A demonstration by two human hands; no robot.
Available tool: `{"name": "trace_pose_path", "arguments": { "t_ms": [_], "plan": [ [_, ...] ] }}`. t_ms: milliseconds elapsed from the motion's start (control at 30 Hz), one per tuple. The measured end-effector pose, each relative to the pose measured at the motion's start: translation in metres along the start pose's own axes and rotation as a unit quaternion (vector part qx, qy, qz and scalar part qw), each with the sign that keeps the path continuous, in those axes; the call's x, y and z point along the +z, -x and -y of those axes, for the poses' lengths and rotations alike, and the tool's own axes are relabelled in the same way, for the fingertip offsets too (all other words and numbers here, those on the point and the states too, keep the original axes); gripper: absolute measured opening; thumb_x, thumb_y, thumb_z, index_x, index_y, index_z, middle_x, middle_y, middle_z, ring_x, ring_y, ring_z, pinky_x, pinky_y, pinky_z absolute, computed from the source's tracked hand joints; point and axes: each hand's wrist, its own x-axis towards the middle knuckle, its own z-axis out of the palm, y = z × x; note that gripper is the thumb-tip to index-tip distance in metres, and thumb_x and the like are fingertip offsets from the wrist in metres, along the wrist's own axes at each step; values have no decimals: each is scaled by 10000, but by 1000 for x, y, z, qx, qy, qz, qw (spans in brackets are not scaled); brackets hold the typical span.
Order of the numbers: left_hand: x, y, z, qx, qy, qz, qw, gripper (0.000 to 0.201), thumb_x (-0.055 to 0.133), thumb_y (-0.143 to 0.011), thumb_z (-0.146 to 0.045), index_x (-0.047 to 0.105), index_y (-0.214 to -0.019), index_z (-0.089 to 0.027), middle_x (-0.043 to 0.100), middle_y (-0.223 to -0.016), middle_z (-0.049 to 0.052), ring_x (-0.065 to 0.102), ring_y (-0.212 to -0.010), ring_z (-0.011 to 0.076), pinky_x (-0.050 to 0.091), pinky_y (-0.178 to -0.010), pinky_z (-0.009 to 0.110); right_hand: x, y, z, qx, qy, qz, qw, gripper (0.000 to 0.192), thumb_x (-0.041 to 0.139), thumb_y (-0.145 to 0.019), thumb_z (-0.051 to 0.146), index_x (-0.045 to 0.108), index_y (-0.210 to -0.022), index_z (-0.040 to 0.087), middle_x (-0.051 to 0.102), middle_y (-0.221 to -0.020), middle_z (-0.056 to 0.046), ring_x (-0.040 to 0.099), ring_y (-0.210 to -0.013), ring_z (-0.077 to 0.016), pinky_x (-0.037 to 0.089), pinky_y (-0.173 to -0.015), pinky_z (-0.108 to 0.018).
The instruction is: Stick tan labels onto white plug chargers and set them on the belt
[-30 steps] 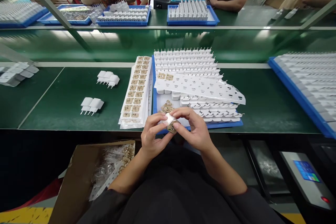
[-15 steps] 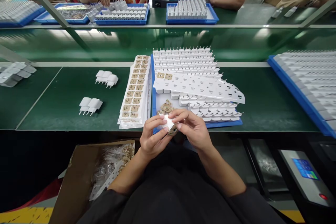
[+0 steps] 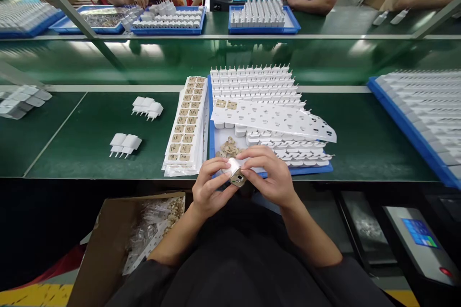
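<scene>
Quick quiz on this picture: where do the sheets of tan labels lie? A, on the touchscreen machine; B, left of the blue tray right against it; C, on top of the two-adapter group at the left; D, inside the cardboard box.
B: the sheets of tan labels lie on the green bench, along the left edge of the blue tray.

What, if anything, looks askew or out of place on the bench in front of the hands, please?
One thing: the punched white sheet lies skewed across the blue tray, its right corner overhanging the rows of white plugs. A small loose heap of brown labels sits in the tray. Both hands hold one white plug.
</scene>
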Motion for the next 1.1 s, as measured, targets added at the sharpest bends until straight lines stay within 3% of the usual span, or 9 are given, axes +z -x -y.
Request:
{"name": "trace_pose_path", "arguments": {
  "t_ms": [100, 233, 300, 433, 533, 633, 833, 933, 1100],
  "plan": [
    [-1, 5, 5, -65, 37, -12, 997, 496, 803, -799, -111, 571, -1210, -262, 648, -1155, 65, 680, -1098, 220, 620, -939, 442, -1, 2, 4, -88, 29, 15, 996, 53, 644, -946, 205, 661, -967, 250, 732, -980, -66, 686, -909, -228, 564, -814, -401],
    [-9, 11, 12, -133, 40, -30, 990, 475, 806, -793, -138, 581, -1189, -270, 655, -1163, 71, 682, -1098, 228, 615, -942, 442, 2, 3, -2, -4, -7, -13, 1000, 53, 592, -984, 207, 618, -972, 252, 699, -850, -30, 664, -798, -199, 546, -720, -348],
    [-18, 13, 15, -173, 22, -26, 984, 453, 798, -801, -169, 590, -1194, -255, 660, -1162, 78, 680, -1105, 227, 637, -868, 372, 5, -2, -12, 38, 97, -24, 994, 85, 589, -984, 170, 631, -999, 242, 718, -869, -38, 660, -795, -202, 532, -729, -347],
    [-53, 14, 30, -258, -114, -37, 959, 359, 734, -856, -274, 632, -1198, -227, 686, -1151, 76, 685, -1053, 202, 622, -758, 268, 14, -13, -32, 14, 351, 101, 931, 164, 549, -1001, 161, 685, -1092, 173, 764, -908, -95, 673, -842, -267, 494, -767, -399],
    [-94, 14, 57, -290, -287, -44, 912, 340, 700, -881, -383, 682, -1173, -210, 716, -1084, 77, 687, -929, 201, 581, -703, 275, 19, -16, -39, 9, 417, 122, 901, 196, 547, -1009, 188, 699, -1127, 155, 777, -911, -95, 677, -846, -281, 467, -760, -405],
    [-136, 14, 94, -306, -457, -17, 835, 383, 644, -904, -448, 713, -1176, -187, 737, -1114, 118, 674, -985, 270, 534, -868, 386, 19, -14, -41, 6, 391, 120, 912, 180, 558, -1009, 214, 704, -1099, 160, 786, -943, -84, 683, -858, -276, 462, -763, -396],
    [-178, 11, 144, -340, -566, 70, 748, 444, 568, -899, -452, 739, -1170, -145, 676, -1177, 199, 577, -1122, 404, 434, -922, 506, 9, -12, -39, 21, 344, 110, 932, 153, 563, -1004, 213, 703, -1056, 183, 786, -948, -69, 696, -870, -267, 479, -786, -393],
    [-173, 5, 146, -320, -561, 39, 763, 491, 570, -895, -437, 687, -1272, -144, 624, -1227, 211, 547, -1159, 403, 427, -945, 508, -9, -21, -36, 35, 334, 103, 936, 170, 548, -1007, 220, 707, -1058, 186, 787, -974, -75, 702, -894, -265, 497, -810, -395],
    [-122, -38, 129, -303, -382, 75, 870, 434, 518, -933, -470, 709, -1193, -180, 716, -1013, 106, 603, -916, 268, 477, -883, 393, -32, -72, -46, 66, 352, 129, 925, 213, 530, -1001, 216, 726, -1077, 183, 780, -1037, -91, 688, -980, -280, 508, -858, -397]
  ]
}}
